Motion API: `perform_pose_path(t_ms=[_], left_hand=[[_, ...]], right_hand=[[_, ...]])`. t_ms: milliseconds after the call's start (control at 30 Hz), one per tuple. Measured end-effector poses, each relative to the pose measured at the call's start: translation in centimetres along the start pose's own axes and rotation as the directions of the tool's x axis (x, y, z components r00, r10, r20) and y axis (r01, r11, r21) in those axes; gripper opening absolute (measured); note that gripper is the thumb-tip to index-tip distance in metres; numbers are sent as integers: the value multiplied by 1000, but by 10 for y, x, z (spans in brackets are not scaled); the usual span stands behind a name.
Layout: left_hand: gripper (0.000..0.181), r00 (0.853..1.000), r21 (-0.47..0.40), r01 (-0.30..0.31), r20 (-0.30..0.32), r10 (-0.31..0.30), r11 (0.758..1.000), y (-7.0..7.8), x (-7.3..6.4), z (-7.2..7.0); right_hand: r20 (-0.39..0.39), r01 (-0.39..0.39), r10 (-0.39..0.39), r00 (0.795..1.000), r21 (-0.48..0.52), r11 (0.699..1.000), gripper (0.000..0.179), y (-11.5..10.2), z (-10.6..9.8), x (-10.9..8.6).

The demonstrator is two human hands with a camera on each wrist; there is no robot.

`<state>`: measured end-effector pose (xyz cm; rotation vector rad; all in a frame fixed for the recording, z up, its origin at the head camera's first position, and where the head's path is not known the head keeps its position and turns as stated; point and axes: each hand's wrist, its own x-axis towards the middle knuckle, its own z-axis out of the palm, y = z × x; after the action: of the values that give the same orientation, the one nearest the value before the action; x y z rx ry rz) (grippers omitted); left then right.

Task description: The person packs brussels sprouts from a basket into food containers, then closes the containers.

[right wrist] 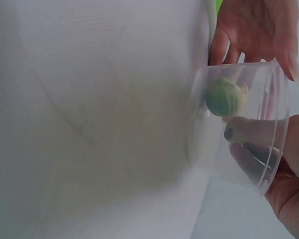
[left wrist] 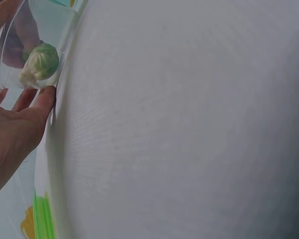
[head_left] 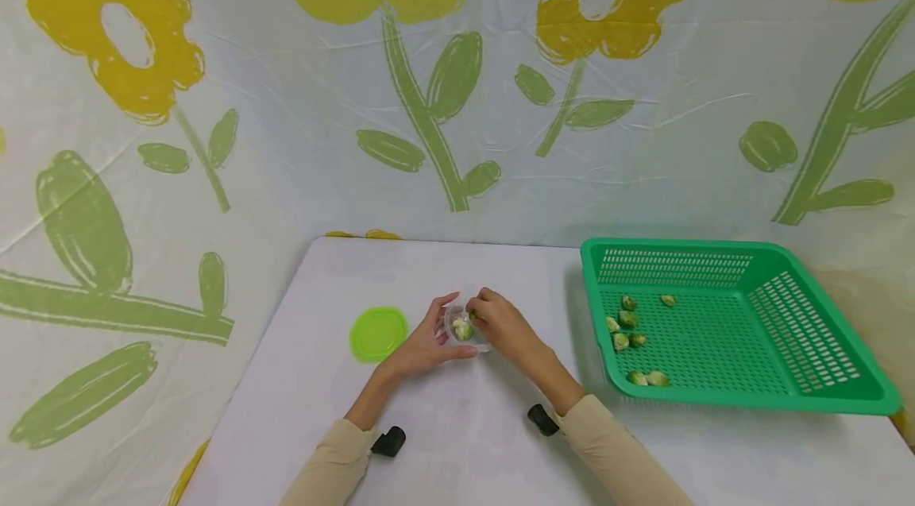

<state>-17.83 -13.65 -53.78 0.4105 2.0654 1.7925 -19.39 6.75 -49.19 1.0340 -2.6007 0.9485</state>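
Observation:
A clear plastic container (head_left: pixel 480 344) stands on the white table, with at least one pale green Brussels sprout (head_left: pixel 464 330) inside it. My left hand (head_left: pixel 422 343) holds the container from the left, thumb and fingers spread around its side. My right hand (head_left: pixel 503 323) reaches into the container, its fingertips pinching another small green sprout (head_left: pixel 472 314). That sprout is mostly hidden by the fingers. Through the clear wall in the right wrist view, one round sprout (right wrist: pixel 224 97) rests near the container's bottom, close to the right fingers.
A bright green lid (head_left: pixel 379 334) lies on the table left of the container. To the right stands a large green basket (head_left: pixel 779 331) with several Brussels sprouts (head_left: pixel 628 319) along its left side. A flower-printed cloth (head_left: pixel 500 196) hangs behind the table.

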Motion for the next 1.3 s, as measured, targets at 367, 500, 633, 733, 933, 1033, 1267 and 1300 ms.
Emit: perform_pose_path(t_ms=[367, 500, 633, 733, 933, 1033, 1267, 1300], left_hand=[[99, 1000, -6, 0, -3, 0, 1000, 1, -2, 0], [100, 1000, 0, -1, -6, 1, 1000, 1, -2, 0], [100, 1000, 7, -3, -11, 3, 1000, 0, -2, 0], [100, 1000, 6, -3, -8, 3, 1000, 0, -2, 0], [102, 1000, 11, -1, 1, 1, 1000, 1, -2, 0], [101, 1000, 4, 6, -1, -6, 1000, 2, -3, 0], [102, 1000, 14, 6, -1, -6, 1000, 4, -4, 0], [102, 1000, 13, 4, 0, -4, 1000, 3, -3, 0]], right_hand=[[5, -4, 4, 1000, -57, 998, 14, -2, 9, 2], [22, -22, 23, 999, -62, 998, 14, -2, 10, 3], [46, -43, 46, 998, -61, 997, 13, -3, 12, 5], [62, -52, 55, 997, -53, 997, 13, -3, 12, 6], [54, -11, 17, 998, -111, 994, 15, -3, 12, 5], [57, 10, -1, 998, -159, 987, 15, -4, 10, 5], [71, 42, -29, 997, -183, 982, 16, -9, -4, 0], [74, 47, -34, 997, -177, 983, 15, -10, -7, -1]])
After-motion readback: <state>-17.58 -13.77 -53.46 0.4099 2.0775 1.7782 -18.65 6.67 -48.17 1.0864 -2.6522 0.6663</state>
